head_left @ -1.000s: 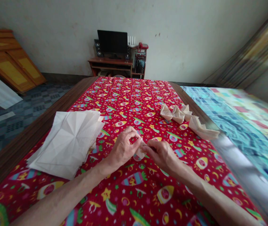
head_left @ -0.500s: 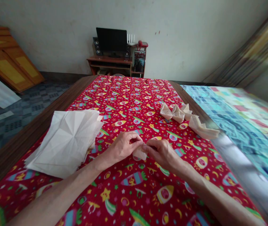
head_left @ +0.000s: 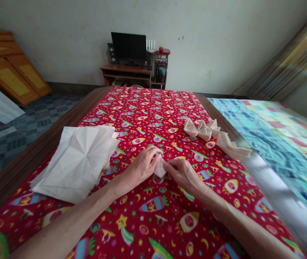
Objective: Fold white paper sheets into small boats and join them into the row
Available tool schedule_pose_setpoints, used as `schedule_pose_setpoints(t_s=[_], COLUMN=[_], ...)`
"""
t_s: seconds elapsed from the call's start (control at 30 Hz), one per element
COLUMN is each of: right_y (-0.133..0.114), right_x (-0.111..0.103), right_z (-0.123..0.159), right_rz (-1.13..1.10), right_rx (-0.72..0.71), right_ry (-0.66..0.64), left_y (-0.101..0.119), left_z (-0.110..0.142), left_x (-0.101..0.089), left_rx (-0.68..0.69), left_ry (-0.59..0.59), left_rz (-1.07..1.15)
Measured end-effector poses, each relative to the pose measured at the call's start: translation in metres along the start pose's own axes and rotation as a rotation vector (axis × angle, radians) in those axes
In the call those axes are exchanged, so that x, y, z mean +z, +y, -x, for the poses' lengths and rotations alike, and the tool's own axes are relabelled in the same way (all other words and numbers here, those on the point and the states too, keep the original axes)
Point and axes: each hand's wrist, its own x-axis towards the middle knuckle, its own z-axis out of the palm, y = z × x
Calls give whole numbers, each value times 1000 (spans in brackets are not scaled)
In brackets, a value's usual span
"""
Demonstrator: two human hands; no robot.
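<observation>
Between my two hands is a small piece of folded white paper (head_left: 160, 169), held just above the red patterned cloth (head_left: 153, 201). My left hand (head_left: 144, 162) grips its left side, fingers curled behind it and thumb in front. Thumb and fingers of my right hand (head_left: 181, 171) pinch its right edge. To the left lies a stack of creased white paper sheets (head_left: 77, 162), the top one marked with folds spreading from its centre. Several folded paper pieces (head_left: 204, 130) stand in a group to the right, beside a nested stack of folded paper (head_left: 231, 147).
A wooden table edge (head_left: 69, 115) runs along the cloth's left side. On the right is a bed with a blue checked cover (head_left: 263, 144). A desk (head_left: 126, 72) with a monitor (head_left: 129, 48) stands against the far wall, and a wooden cabinet (head_left: 13, 68) at the left.
My fingers have shifted on the folded paper, and more of its face now shows between my hands. The right hand's pinch has moved slightly away from the left hand. The stacks stay put.
</observation>
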Motion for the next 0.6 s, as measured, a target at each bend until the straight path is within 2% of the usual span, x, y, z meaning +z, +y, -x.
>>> schedule_pose_setpoints(t_s=[0.07,0.1,0.2,0.27,0.4,0.6], right_y=[1,3,8,12,18,21], right_x=[1,1,1,1,0,-5], right_z=[0,1,5,7,7,6], right_rz=[110,189,397,434,450,534], right_rx=[-21,-44,-115,-150,-268,-448], right_ry=[42,76,164,179,151,59], left_y=[-3,-4,-6,-6,-5,-5], left_z=[2,3,13,20,35,47], left_x=[-3,-5,-10,-11,-8,-5], left_rx=[34,57,166,220,250,249], left_ry=[79,74,-45,-132,-214,-192], left_rz=[-35,-52,-79,-109,-215,-256])
